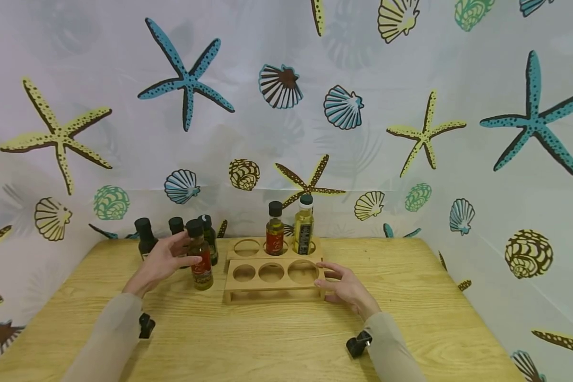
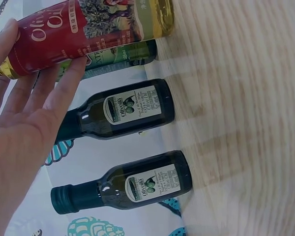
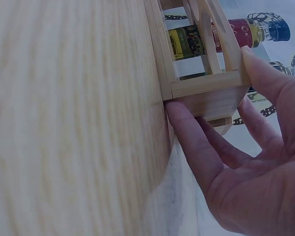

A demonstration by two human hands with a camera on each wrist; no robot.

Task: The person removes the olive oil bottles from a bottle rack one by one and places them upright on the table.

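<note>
My left hand (image 1: pixel 159 262) grips a red-labelled olive oil bottle (image 1: pixel 202 270), thumb across its front and fingers round the back. In the left wrist view, the bottle's label (image 2: pixel 64 32) reads "Olive Oil". Two dark olive oil bottles (image 2: pixel 132 105) with pale labels and a green-labelled bottle (image 2: pixel 120 59) stand close behind it. My right hand (image 1: pixel 346 286) holds the right end of a two-tier wooden rack (image 1: pixel 274 294), thumb at its upper edge and fingers against the end panel (image 3: pixel 211 101). On the back tier stand another red-labelled bottle (image 1: pixel 274 236) and a yellow oil bottle (image 1: pixel 304 228).
The rack's front tier has three round holes, and its back tier has one unfilled hole (image 1: pixel 246 247) at the left. A wooden table (image 1: pixel 248 345) lies under everything. A white sheet (image 1: pixel 286 132) printed with starfish and shells hangs behind and at the sides.
</note>
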